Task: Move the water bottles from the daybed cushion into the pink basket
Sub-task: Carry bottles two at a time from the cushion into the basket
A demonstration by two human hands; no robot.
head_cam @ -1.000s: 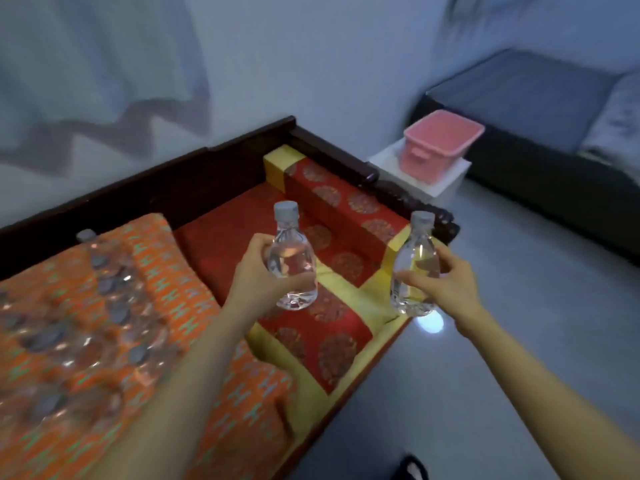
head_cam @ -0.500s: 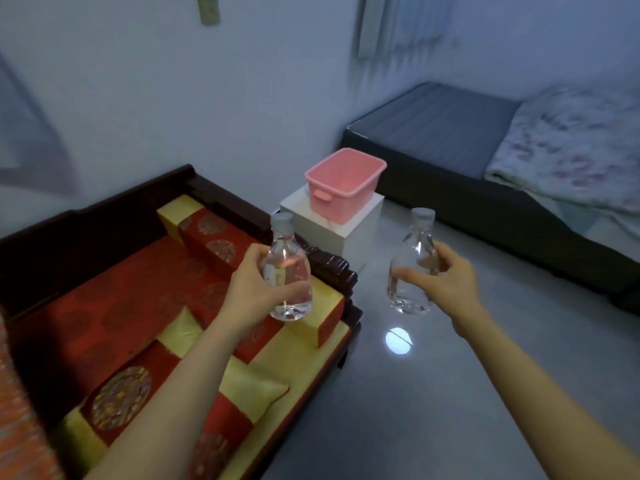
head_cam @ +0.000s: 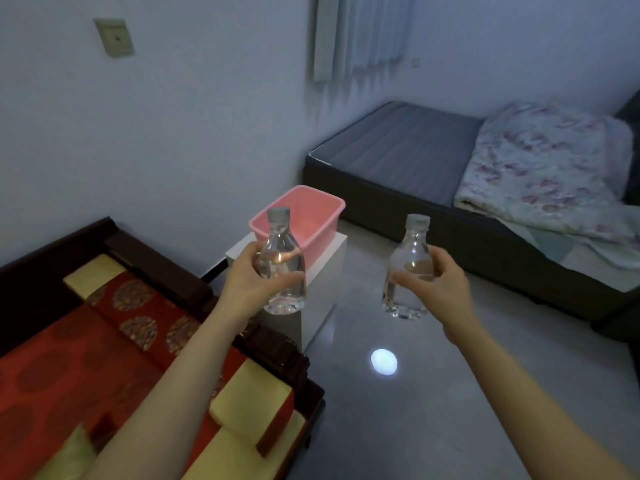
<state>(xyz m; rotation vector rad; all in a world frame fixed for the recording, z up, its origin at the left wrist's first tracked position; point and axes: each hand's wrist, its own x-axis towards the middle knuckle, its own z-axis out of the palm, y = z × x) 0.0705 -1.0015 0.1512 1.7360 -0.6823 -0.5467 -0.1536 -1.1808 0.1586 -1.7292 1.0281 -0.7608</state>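
Note:
My left hand [head_cam: 247, 280] grips a clear water bottle [head_cam: 281, 251] upright, held in front of the pink basket [head_cam: 317, 211]. My right hand [head_cam: 438, 289] grips a second clear water bottle [head_cam: 408, 258] upright over the floor, to the right of the basket. The basket stands on a white box [head_cam: 322, 268] between the daybed and a bed; nothing shows in the part of its inside that I can see. The red and yellow daybed cushion [head_cam: 104, 341] lies at lower left under my left forearm.
The daybed's dark wooden frame [head_cam: 162, 258] runs along the cushion and ends near the white box. A low bed [head_cam: 408, 147] with a floral quilt [head_cam: 547, 168] fills the right back. Grey floor [head_cam: 433, 410] with a light spot lies in between.
The view has swung right, away from the orange cushion with bottles, and closer to the basket. Both hands carried their bottles toward it; the left bottle now overlaps the basket.

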